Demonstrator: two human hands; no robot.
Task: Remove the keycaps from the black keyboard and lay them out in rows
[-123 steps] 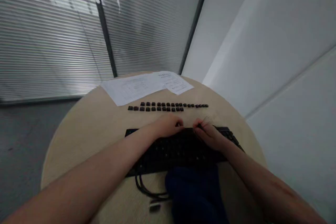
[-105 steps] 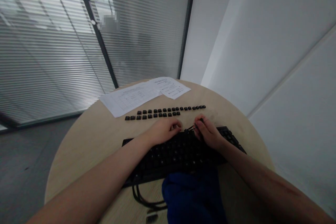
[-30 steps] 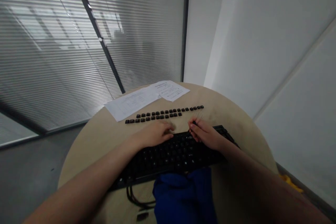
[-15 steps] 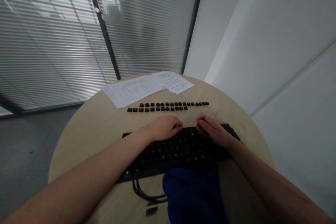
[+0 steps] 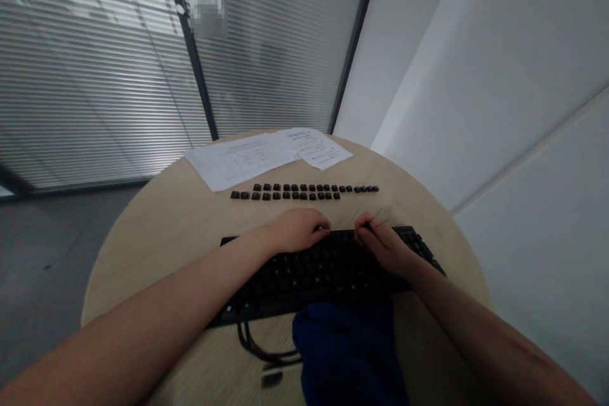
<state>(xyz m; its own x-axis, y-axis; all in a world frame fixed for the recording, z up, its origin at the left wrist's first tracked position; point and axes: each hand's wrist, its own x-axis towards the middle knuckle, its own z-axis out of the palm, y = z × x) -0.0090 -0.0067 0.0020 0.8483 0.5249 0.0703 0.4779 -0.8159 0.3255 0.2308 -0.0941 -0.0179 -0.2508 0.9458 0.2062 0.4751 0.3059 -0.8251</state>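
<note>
A black keyboard (image 5: 314, 276) lies across the near part of a round wooden table (image 5: 157, 228). My left hand (image 5: 299, 231) rests palm down on the keyboard's far edge with its fingers curled. My right hand (image 5: 383, 244) is pinched over the top rows of keys on a thin wire tool that I can hardly make out. Beyond the keyboard, loose black keycaps (image 5: 304, 191) lie in two rows on the table.
Two printed paper sheets (image 5: 266, 153) lie at the table's far edge. The keyboard's black cable (image 5: 259, 346) loops at the near edge beside a dark blue cloth (image 5: 347, 355). Glass partitions with blinds stand behind, and a white wall runs along the right.
Both hands stay at the keyboard's far edge. My right hand has shifted slightly along the top rows. The head camera has swayed, which moves the whole scene.
</note>
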